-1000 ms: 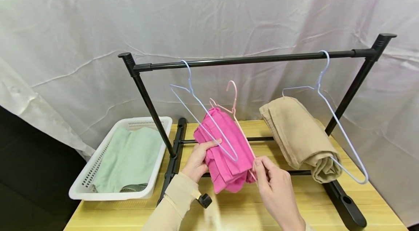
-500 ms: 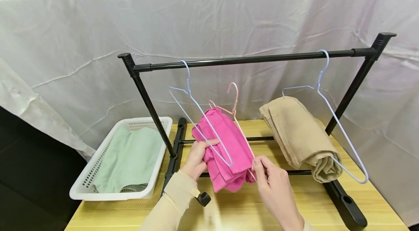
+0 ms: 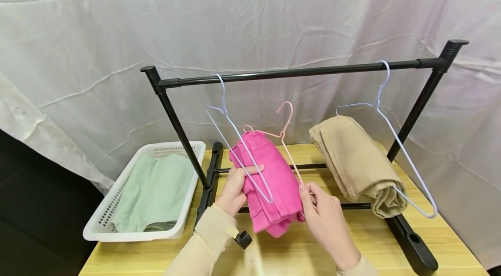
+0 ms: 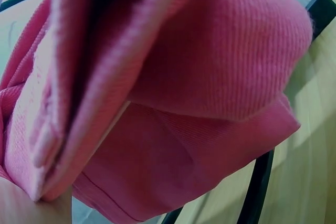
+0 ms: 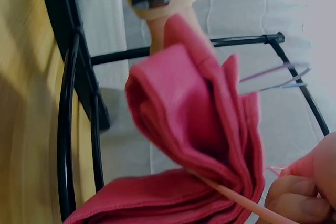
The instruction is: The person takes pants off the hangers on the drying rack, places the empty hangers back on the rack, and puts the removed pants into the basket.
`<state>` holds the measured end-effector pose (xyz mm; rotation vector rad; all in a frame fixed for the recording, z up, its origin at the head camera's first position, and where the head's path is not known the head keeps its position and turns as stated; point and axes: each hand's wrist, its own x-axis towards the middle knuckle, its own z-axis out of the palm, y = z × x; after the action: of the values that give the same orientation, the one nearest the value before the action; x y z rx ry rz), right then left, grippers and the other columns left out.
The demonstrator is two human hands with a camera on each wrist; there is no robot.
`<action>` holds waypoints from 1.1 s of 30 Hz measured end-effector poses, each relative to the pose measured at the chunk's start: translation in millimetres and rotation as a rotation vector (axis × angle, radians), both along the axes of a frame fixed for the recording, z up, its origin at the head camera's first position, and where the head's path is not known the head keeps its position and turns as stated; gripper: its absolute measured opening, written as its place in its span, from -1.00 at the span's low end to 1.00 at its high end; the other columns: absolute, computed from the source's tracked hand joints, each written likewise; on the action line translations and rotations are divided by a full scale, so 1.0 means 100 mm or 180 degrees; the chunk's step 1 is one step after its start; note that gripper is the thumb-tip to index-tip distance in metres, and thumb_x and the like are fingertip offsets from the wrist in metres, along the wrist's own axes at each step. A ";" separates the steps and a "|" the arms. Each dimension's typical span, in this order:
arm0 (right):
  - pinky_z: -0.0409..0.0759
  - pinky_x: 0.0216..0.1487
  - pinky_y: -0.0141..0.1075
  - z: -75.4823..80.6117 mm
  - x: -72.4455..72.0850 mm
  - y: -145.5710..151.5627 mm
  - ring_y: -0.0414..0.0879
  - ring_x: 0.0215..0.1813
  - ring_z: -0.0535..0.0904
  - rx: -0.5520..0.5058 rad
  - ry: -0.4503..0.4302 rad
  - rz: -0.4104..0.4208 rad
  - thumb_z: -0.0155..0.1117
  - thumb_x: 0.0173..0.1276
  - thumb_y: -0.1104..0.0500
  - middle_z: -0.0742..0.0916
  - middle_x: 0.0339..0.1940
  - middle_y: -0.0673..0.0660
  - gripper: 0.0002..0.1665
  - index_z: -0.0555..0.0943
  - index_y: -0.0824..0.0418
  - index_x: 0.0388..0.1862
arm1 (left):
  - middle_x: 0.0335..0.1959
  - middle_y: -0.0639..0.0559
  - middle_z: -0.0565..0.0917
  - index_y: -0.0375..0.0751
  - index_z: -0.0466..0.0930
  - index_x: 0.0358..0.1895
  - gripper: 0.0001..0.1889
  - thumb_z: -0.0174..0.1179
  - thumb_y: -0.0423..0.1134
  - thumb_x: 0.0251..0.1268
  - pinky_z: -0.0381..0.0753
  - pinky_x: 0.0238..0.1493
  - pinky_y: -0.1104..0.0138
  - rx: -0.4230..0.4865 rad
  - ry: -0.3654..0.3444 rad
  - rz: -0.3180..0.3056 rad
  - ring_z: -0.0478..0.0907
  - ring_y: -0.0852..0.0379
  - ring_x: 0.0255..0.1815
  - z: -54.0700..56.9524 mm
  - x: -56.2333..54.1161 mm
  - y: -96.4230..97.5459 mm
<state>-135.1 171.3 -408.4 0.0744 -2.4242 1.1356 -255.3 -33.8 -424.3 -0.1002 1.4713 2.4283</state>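
Observation:
My left hand (image 3: 232, 189) grips the left side of a folded pink garment (image 3: 278, 167), its thumb lying on the front. The garment is draped over the lower bar of a pink hanger (image 3: 282, 134), whose hook is free below the rack's rail. At the hanger's lower right corner, my right hand (image 3: 322, 208) pinches the wire. A light blue hanger (image 3: 224, 106) hangs from the rail and crosses in front of the garment. Ribbed pink cloth (image 4: 226, 56) fills most of the left wrist view. In the right wrist view, the hanger's bar (image 5: 241, 199) emerges from the folds.
A black rack's rail (image 3: 305, 71) spans the wooden table (image 3: 301, 254). At right, a tan folded garment (image 3: 352, 158) hangs on another light blue hanger (image 3: 378, 98). The white basket (image 3: 133, 236) at left holds mint-green cloth (image 3: 156, 193).
The pink hanger's hook has shifted right and slightly down, tilting more. The blue hanger in front has swung a little left and lower. Both hands keep their hold, with the right fingers shifted slightly.

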 end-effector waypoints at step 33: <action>0.18 -0.66 -0.30 -0.16 -0.16 0.09 -0.21 -0.66 0.20 0.0864 0.0524 -0.0534 0.35 0.57 0.09 0.30 -0.76 -0.16 -0.57 0.48 -0.04 -0.56 | -0.09 0.08 0.67 -0.13 0.47 0.10 -0.55 0.36 -0.48 0.17 0.78 0.02 0.29 0.0284 0.0273 0.0395 0.75 0.16 -0.13 0.05 0.04 0.06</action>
<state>-150.6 180.3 -423.9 0.0469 -2.3710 0.6957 -250.9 -27.6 -419.8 -0.0708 1.4290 2.6241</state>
